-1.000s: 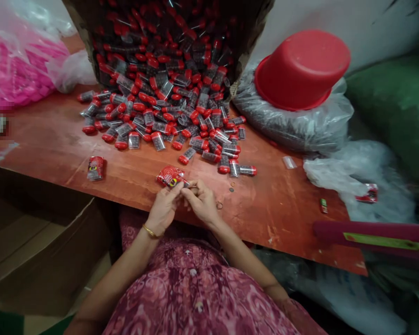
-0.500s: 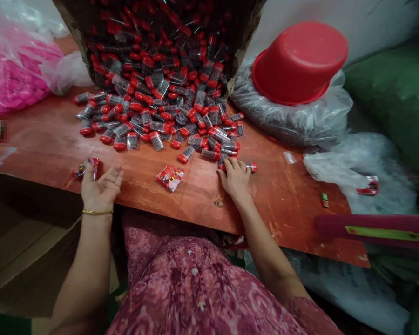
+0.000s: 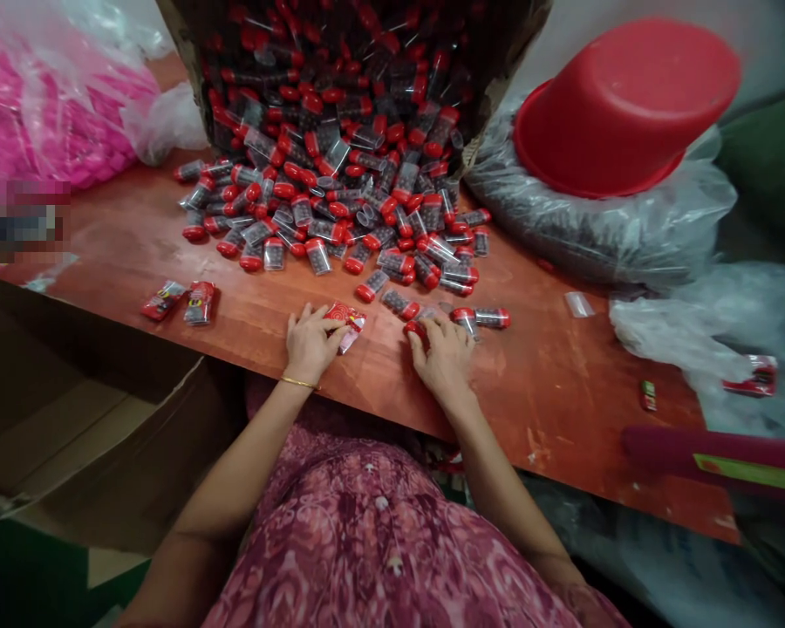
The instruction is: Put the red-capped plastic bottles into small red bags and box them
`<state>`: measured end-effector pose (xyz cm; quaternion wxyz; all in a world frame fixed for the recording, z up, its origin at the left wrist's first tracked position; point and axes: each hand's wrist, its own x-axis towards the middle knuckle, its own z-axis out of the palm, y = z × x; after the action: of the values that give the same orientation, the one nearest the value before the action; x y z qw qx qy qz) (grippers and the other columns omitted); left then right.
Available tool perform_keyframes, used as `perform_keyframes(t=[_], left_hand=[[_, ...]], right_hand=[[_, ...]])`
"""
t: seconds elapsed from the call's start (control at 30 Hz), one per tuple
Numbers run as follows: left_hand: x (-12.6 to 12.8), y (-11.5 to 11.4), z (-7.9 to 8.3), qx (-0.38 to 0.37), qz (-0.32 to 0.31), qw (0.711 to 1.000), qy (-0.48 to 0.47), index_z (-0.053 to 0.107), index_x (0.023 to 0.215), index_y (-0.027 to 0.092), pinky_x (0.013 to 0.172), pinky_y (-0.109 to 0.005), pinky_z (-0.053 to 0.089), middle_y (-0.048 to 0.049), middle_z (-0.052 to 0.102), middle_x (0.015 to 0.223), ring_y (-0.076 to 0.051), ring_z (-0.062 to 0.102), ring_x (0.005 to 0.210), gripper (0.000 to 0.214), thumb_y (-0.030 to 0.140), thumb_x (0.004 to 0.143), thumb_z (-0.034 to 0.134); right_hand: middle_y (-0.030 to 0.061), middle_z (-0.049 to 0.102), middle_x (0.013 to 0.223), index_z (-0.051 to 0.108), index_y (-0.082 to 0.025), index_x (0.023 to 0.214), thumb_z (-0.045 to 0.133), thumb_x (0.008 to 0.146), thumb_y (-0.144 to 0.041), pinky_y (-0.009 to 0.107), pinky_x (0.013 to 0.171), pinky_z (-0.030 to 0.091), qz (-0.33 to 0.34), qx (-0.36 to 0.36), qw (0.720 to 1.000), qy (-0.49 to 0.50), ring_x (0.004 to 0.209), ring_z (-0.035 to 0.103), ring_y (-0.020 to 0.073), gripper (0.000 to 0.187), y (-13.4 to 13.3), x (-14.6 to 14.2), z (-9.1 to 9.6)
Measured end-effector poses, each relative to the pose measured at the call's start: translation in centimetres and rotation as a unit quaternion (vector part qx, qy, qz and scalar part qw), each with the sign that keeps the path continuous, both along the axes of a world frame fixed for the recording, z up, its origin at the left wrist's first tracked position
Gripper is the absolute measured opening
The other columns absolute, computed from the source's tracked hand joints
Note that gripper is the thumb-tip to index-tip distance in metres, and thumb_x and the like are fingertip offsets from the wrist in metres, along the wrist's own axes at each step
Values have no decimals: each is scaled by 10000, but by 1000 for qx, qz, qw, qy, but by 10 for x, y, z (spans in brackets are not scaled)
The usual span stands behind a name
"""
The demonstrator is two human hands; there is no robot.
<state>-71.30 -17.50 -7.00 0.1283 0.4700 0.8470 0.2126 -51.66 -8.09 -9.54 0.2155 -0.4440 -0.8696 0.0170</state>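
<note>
My left hand [image 3: 312, 344] is closed at the left edge of a red printed packet [image 3: 351, 330] lying on the table, its thumb and fingers pinching it. Further right, my right hand [image 3: 445, 353] curls its fingers over a clear tube with a red cap [image 3: 414, 330], still down on the tabletop. Two similar tubes with dark beads, one of them a red-capped tube [image 3: 493, 317], lie just beyond its fingers. To the left rest two more small filled packets [image 3: 201, 303], side by side. A large pile of red-capped tubes [image 3: 327, 231] spreads out behind both hands.
The pile spills from a tipped cardboard box [image 3: 181, 52]. A red tub [image 3: 628, 105] sits upside down on a clear bag of dark pieces [image 3: 582, 231]. Pink items fill a plastic bag [image 3: 52, 113] at left. An open carton [image 3: 105, 419] stands below the table's front edge.
My left hand has left the packets at the left and moved right to the red packet. My right hand has stayed by the tubes, now grasping one. The view has shifted left.
</note>
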Motion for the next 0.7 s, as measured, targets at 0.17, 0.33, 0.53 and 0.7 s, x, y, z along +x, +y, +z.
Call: perform_keyframes(t=[0.17,0.33,0.53,0.7], left_hand=[[1,-2,-6,60,33,996,-58,738,870,264,1069,-538,255,-72,584,1272,-295,428,1284,150,290,778,622],[3,-5,-6,160,64,980,-102,740,826,274,1061,-562,258,-65,617,1227,-297,471,1248,131,303,744,642],[12,-4,7,203,52,972,-102,734,834,269,1065,-558,242,-78,612,1232,-280,485,1237,126,305,744,653],[28,-2,20,190,13,979,-73,731,846,259,1072,-535,248,-81,584,1270,-281,459,1261,128,301,762,643]], right_hand=[[113,543,1262,576,-141,1164,354,808,-71,392,900,373,138,-50,989,-4,1039,489,242,425,31,12,-3],[112,548,1234,583,-160,1140,374,795,-65,369,889,383,194,-96,974,-68,1056,482,233,415,49,18,11],[120,629,921,589,-154,853,559,761,-251,403,793,404,105,-164,980,30,891,529,255,137,25,-1,17],[-23,576,608,550,-177,784,724,611,-423,280,514,433,23,-466,793,391,515,512,133,347,-16,-33,20]])
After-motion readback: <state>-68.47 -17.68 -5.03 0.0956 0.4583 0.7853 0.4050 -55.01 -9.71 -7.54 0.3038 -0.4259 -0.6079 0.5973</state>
